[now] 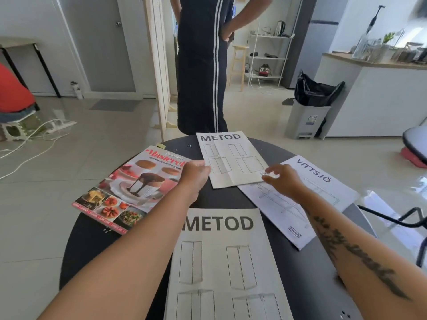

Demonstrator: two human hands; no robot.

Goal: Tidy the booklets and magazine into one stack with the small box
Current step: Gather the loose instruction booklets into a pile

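A round dark table [221,197] carries four printed items. A far METOD booklet [231,158] lies flat between the two hands, its left edge pinched by the left hand [196,173] and its right corner under the right hand [280,179]. Left of that grip lies a cooking magazine [129,192], overhanging the rim. Right of it, partly under the far booklet, lies a VITTSJÖ booklet [323,192]. Nearer than both hands lies a second METOD booklet [221,262].

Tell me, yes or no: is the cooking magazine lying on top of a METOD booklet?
No, the cooking magazine lies on the table's left side, apart from both booklets.
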